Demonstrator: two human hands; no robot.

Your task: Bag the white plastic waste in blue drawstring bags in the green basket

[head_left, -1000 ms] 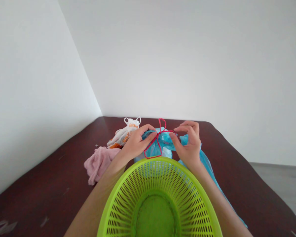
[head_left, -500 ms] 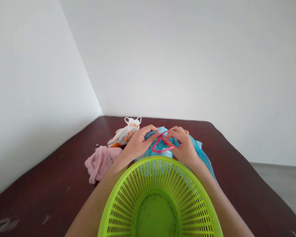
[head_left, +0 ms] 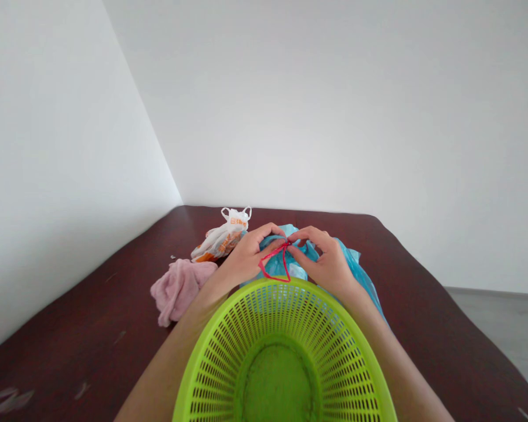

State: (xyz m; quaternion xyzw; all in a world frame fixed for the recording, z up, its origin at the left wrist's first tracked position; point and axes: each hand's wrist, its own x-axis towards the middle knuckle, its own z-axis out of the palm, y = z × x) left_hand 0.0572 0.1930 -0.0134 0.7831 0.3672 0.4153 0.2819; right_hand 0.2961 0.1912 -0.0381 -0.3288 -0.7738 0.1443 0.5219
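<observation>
1. Nearest: green basket (head_left: pixel 278 381), slotted wall, mouth toward the wearer, between the forearms. Its far rim covers the near part of the blue work beyond.
2. Red cord (head_left: pixel 286 246): just past that rim, between the two sets of fingertips. Strands meet at a small crossing; a loop drops from it toward the wearer, leaning left, its lower end by the rim.
3. Left hand (head_left: pixel 249 253): thumb and index brought together, apparently gripping gathered film at the crossing's left side.
4. Right hand (head_left: pixel 328 258): thumb and index tips appear to pinch the cord at the crossing, from the right. Tips of both hands nearly meet; this one looks the nearer by a little.
5. Blue plastic bag (head_left: pixel 295 268): below and between the hands, behind the rim. Long axis cannot be told, too much covered.
6. More blue plastic (head_left: pixel 363 278): along the right wrist's outer side; whether it joins the bag, cannot tell.
7. Pink cloth (head_left: pixel 182 290): crumpled, left of the left forearm.
8. Farther: white bag (head_left: pixel 222 240) with orange print, handles up, on the dark red tabletop (head_left: pixel 92 316).
9. Farthest: pale wall (head_left: pixel 334 117).
</observation>
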